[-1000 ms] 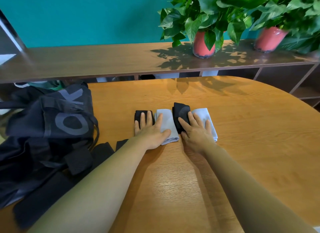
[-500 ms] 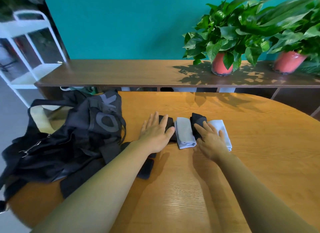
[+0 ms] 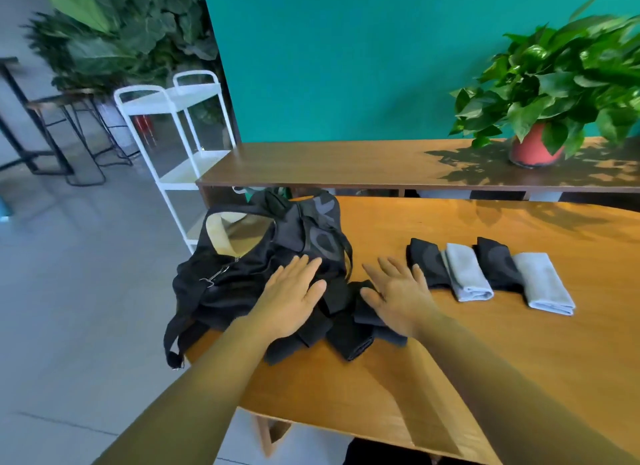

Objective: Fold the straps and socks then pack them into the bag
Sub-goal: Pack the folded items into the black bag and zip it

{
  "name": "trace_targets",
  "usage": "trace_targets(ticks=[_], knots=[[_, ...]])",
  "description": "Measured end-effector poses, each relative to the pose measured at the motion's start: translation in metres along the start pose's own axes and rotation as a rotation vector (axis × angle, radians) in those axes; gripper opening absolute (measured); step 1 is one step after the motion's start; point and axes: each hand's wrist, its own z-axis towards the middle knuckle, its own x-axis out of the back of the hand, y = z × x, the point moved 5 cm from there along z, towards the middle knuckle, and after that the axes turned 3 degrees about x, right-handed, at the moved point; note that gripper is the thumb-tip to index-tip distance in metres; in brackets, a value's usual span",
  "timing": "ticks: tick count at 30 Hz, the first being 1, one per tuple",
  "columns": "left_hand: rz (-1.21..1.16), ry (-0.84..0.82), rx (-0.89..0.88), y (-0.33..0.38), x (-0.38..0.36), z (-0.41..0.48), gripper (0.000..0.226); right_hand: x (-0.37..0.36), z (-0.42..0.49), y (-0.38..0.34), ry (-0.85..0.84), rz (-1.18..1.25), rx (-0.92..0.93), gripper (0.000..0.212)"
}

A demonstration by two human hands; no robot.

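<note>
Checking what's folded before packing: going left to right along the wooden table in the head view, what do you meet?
Black fabric bag → right hand → first folded black sock → first folded grey sock → second folded black sock → second folded grey sock.

There is only one view, from a camera worn on the person's head. It looks forward and down over the near edge of the tabletop and is turned a little to the left, so the floor fills the left third of the picture. Both forearms enter from the bottom edge. The left hand and the right hand lie near the middle, close to the lens, with the black bag just left of centre. The lens is wide: the edge of the teal wall leans. Farther away, the long shelf, a potted plant and a white cart are in view at the top.
</note>
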Motion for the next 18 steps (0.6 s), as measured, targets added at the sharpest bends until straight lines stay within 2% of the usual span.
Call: trace_targets(ticks=[3, 8, 14, 18], knots=[[0.097, -0.031, -0.098, -0.019, -0.01, -0.025, 0.055, -0.023, 0.004, -0.03, -0.074, -0.021, 0.018, 0.06], [0.258, -0.084, -0.108, -0.029, -0.042, -0.036, 0.065, -0.054, 0.008, -0.041, -0.173, -0.091, -0.051, 0.068], [0.323, 0.048, -0.082, -0.029, -0.062, -0.039, 0.086, -0.059, 0.009, -0.033, -0.204, -0.101, -0.079, 0.069], [0.211, 0.123, -0.051, -0.025, -0.074, -0.049, 0.076, -0.063, -0.004, -0.032, -0.166, -0.096, -0.059, 0.066]])
